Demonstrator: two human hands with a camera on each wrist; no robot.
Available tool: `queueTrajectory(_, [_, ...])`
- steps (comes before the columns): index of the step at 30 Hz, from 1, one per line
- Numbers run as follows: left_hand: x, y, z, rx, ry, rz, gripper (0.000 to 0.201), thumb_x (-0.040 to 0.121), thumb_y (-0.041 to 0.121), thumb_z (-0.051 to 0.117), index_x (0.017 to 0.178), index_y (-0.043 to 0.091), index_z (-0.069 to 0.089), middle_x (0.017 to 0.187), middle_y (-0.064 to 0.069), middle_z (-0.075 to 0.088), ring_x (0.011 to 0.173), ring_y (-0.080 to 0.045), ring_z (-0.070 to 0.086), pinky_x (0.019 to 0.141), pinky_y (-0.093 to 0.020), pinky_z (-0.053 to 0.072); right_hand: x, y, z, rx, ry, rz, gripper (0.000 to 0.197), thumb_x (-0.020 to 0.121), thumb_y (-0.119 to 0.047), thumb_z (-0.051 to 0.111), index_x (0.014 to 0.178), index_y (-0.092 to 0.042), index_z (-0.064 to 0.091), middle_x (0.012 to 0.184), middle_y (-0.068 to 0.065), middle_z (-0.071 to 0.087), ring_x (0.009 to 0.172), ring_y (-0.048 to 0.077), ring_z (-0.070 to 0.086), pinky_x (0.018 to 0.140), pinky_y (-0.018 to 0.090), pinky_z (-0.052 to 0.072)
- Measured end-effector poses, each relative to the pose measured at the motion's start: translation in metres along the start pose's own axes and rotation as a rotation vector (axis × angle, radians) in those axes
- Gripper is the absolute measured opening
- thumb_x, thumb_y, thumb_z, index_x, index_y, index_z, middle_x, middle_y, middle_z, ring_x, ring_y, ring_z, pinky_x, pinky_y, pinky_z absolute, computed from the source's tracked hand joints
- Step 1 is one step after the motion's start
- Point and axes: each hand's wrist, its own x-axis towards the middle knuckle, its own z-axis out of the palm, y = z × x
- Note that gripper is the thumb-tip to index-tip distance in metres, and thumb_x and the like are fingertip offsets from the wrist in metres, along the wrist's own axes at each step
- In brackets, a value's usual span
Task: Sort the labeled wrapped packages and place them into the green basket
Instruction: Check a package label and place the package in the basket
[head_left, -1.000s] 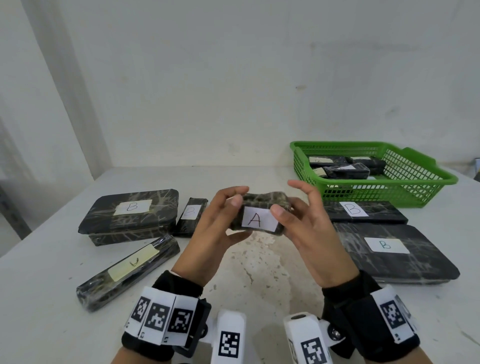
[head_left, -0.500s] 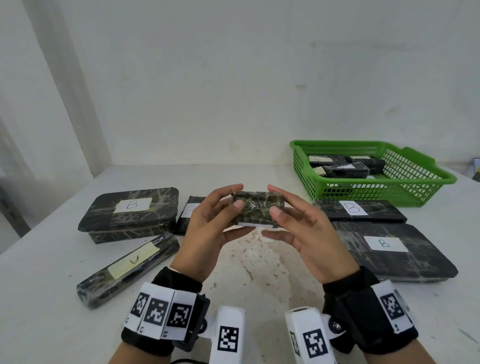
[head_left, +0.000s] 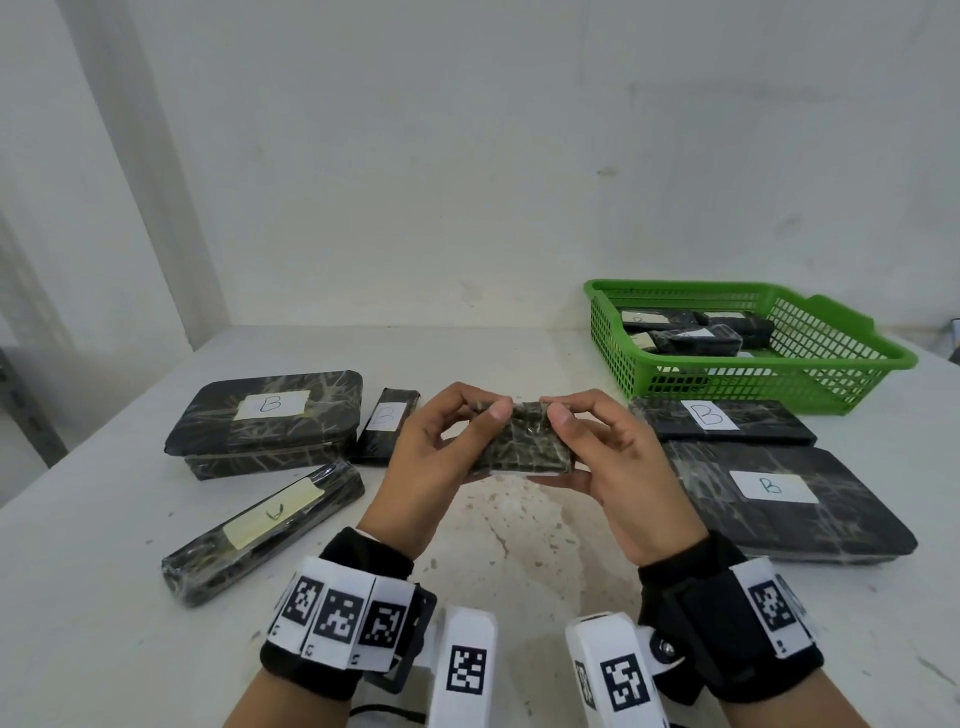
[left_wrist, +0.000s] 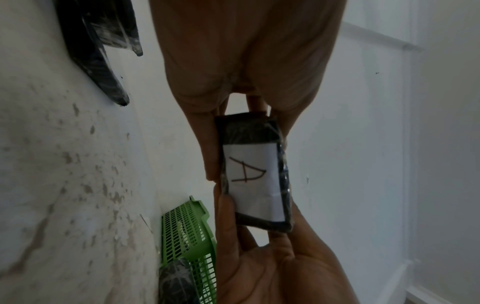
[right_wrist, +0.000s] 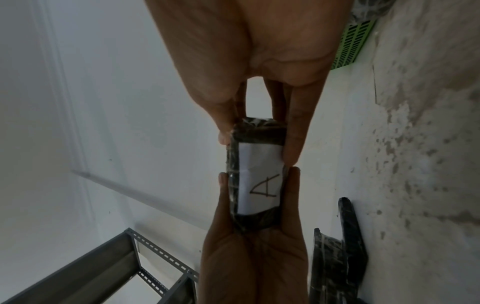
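Head view: above the middle of a stained white table, a person's left hand and right hand hold one small wrapped package between them, clear of the tabletop. Each grip is narrow, thumb and fingers pinching an end of the dark film wrap. Both wrist views show the far face of the package, where a white label bears a handwritten "A". At far right on the table stands the green basket, with several wrapped packages already lying inside. Just in front of the basket lie a flat package marked "B" and, nearer the camera, a larger flat one also marked "B". To the left sit a boxy package marked "B", a small narrow one beside it whose label is too faint to read, and a long bar-shaped package with a yellowish label. A grey metal rack shows in the right wrist view.
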Motion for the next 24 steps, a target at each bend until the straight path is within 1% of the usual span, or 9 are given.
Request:
queueTrajectory(3, [-0.0001,-0.0001,0.0015,-0.021,0.031,0.029,0.04,0.088,0.025,0.071,0.088,-0.012,0.054,0.078,-0.007,0.062,0.072,-0.017,0.059,0.071,-0.033,0.052,-0.0013,-0.0015,0.0018,0.0,-0.014,0.007,0.019,0.08,-0.031,0.066,0.089,-0.014,0.067,0.089,0.009,0.074,0.084,0.02,0.07,0.073,0.042,0.06])
queueTrajectory(5, [-0.0007,-0.0017,0.0029,0.007,0.035,0.041,0.031,0.091,0.018,0.064,0.083,-0.01,0.053,0.066,0.005,0.057,0.061,-0.008,0.053,0.063,-0.022,0.047,-0.0018,-0.0013,0.0027,0.0,-0.032,0.032,0.021,0.078,-0.036,0.067,0.086,-0.017,0.065,0.087,0.006,0.072,0.083,0.017,0.069,0.072,0.04,0.06])
queueTrajectory(7, [-0.0016,-0.0011,0.0037,0.027,0.022,0.035,0.024,0.093,0.016,0.062,0.083,-0.005,0.056,0.063,0.009,0.055,0.058,-0.006,0.051,0.06,-0.018,0.045,-0.0024,-0.0011,0.0025,-0.005,-0.026,0.034,0.022,0.076,-0.037,0.068,0.084,-0.017,0.064,0.084,0.005,0.072,0.081,0.016,0.069,0.069,0.039,0.059])
queueTrajectory(10, [-0.0025,0.0009,0.0033,0.04,-0.008,0.006,0.027,0.086,0.032,0.074,0.086,0.007,0.064,0.077,0.001,0.062,0.074,-0.014,0.06,0.07,-0.03,0.053,-0.0036,-0.0026,0.0022,-0.033,0.005,-0.008,0.022,0.079,-0.03,0.067,0.086,-0.01,0.063,0.082,0.012,0.074,0.079,0.022,0.072,0.063,0.036,0.06])
queueTrajectory(11, [-0.0028,0.0016,0.0035,0.045,-0.004,0.001,0.027,0.084,0.032,0.076,0.085,0.008,0.064,0.079,0.001,0.064,0.076,-0.014,0.062,0.071,-0.031,0.054,-0.0038,-0.0026,0.0026,-0.037,0.008,-0.015,0.021,0.081,-0.028,0.066,0.087,-0.008,0.063,0.083,0.015,0.074,0.08,0.024,0.073,0.062,0.036,0.06])
queueTrajectory(14, [-0.0029,0.0007,0.0053,0.038,0.029,0.039,0.025,0.084,0.021,0.07,0.08,0.0,0.058,0.073,0.004,0.064,0.067,-0.012,0.061,0.066,-0.024,0.053,-0.0042,-0.0023,0.004,-0.037,0.009,-0.001,0.022,0.082,-0.028,0.067,0.087,-0.007,0.062,0.086,0.02,0.073,0.08,0.024,0.072,0.063,0.037,0.059])
queueTrajectory(19, [-0.002,-0.0022,0.0039,0.041,0.024,0.045,0.035,0.082,0.027,0.068,0.082,-0.007,0.058,0.073,-0.004,0.063,0.066,-0.017,0.059,0.066,-0.029,0.051,-0.0046,-0.0019,0.0052,-0.019,-0.011,0.054,0.029,0.073,-0.031,0.073,0.09,-0.009,0.063,0.09,0.017,0.073,0.081,0.021,0.072,0.067,0.038,0.06])
queueTrajectory(22, [-0.0015,-0.0006,0.0007,0.029,-0.024,-0.029,0.03,0.083,0.036,0.077,0.087,0.007,0.067,0.088,-0.016,0.065,0.078,-0.022,0.067,0.075,-0.037,0.057,-0.0045,-0.0026,0.0036,-0.01,0.035,0.033,0.027,0.072,-0.023,0.075,0.088,-0.004,0.063,0.088,0.021,0.073,0.078,0.024,0.073,0.06,0.035,0.06])
queueTrajectory(24, [-0.0011,-0.0011,-0.0008,0.038,-0.06,-0.066,0.024,0.079,0.038,0.074,0.089,0.016,0.071,0.099,-0.021,0.065,0.086,-0.025,0.07,0.077,-0.039,0.059,-0.0041,-0.003,0.0016,0.013,0.054,0.033,0.029,0.073,-0.022,0.075,0.087,-0.001,0.061,0.084,0.021,0.072,0.077,0.026,0.073,0.057,0.036,0.06])
